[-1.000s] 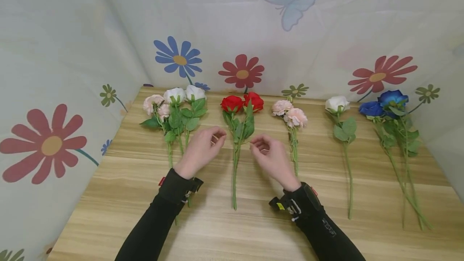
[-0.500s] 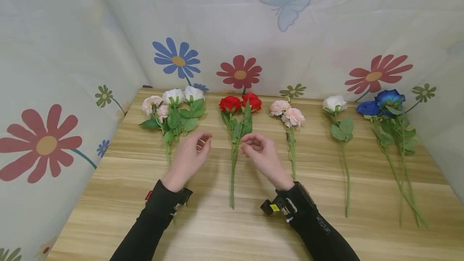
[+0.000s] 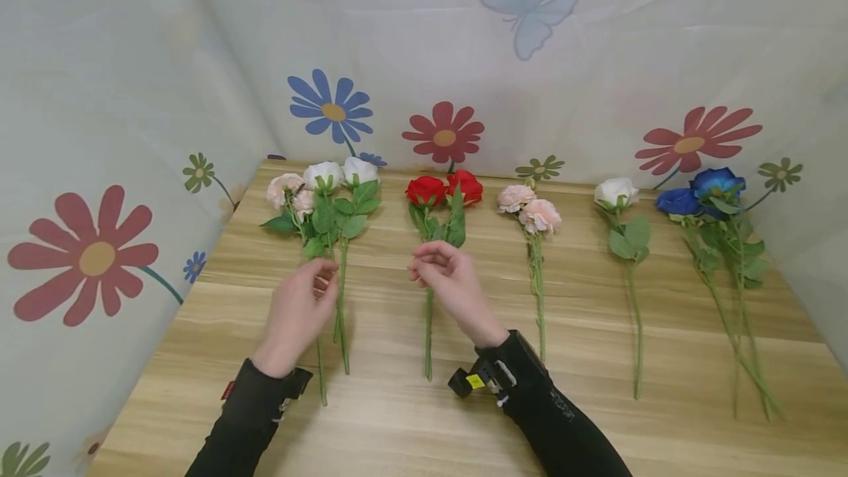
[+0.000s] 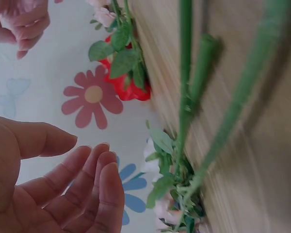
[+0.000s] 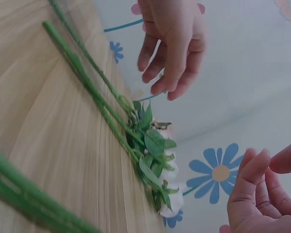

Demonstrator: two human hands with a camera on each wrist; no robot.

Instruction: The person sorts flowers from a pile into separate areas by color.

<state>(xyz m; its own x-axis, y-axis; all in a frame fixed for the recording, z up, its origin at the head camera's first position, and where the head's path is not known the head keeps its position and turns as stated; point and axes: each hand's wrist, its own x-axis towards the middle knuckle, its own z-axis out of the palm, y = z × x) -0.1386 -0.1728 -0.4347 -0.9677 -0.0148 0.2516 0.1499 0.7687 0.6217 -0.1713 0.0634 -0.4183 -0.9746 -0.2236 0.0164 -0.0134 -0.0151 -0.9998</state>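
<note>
My left hand (image 3: pixel 301 308) hovers over the stems of the left group, where white roses (image 3: pixel 341 174) lie with pale pink blooms (image 3: pixel 286 188). In the left wrist view its fingers (image 4: pixel 89 189) bend loosely, with nothing between them and the thumb. My right hand (image 3: pixel 453 285) is over the stems of two red roses (image 3: pixel 445 188), hiding part of them in the head view. Its thumb and index fingertips come together in the right wrist view, with no flower in them; the green stems (image 5: pixel 82 80) lie apart from that hand.
Right of the red roses lie two pink flowers (image 3: pixel 530 208), then a single white rose (image 3: pixel 616 193) and blue roses (image 3: pixel 709 190) at the far right. All lie on a wooden table (image 3: pixel 490 433). Behind hangs a pale curtain (image 3: pixel 411 35) printed with flowers and a butterfly.
My left hand has moved left and nearer the table's front, over the left group's stems. My right hand has shifted left from beside the red roses to over their stems. The flowers stay put.
</note>
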